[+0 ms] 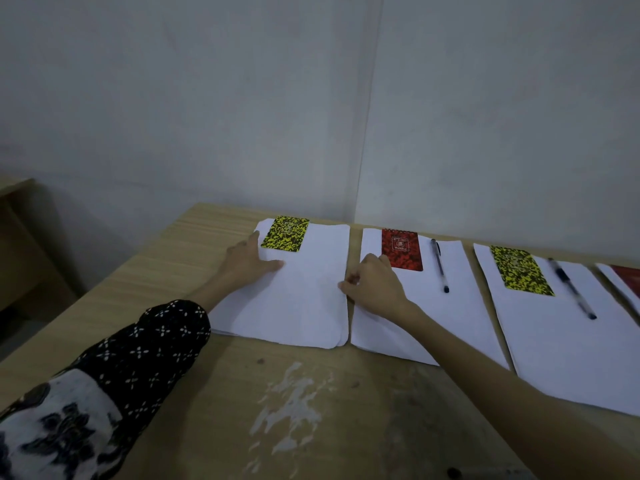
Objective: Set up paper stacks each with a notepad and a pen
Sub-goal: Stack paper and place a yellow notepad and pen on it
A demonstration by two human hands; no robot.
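Several white paper stacks lie side by side along the table's far edge. The leftmost stack (298,296) carries a yellow-black notepad (285,234) at its top and no pen shows on it. My left hand (247,261) rests flat on that stack's left edge, fingers straight. My right hand (372,284) has curled fingers that pinch the stack's right edge. The second stack (460,313) holds a red notepad (401,249) and a dark pen (440,265). The third stack (568,344) holds a yellow-black notepad (521,270) and a pen (573,289).
A fourth stack (614,280) with a red notepad (628,277) is cut off at the right edge. The wooden table (242,393) has white paint stains near its front. Grey walls meet in a corner behind. Another wooden piece (24,244) stands at left.
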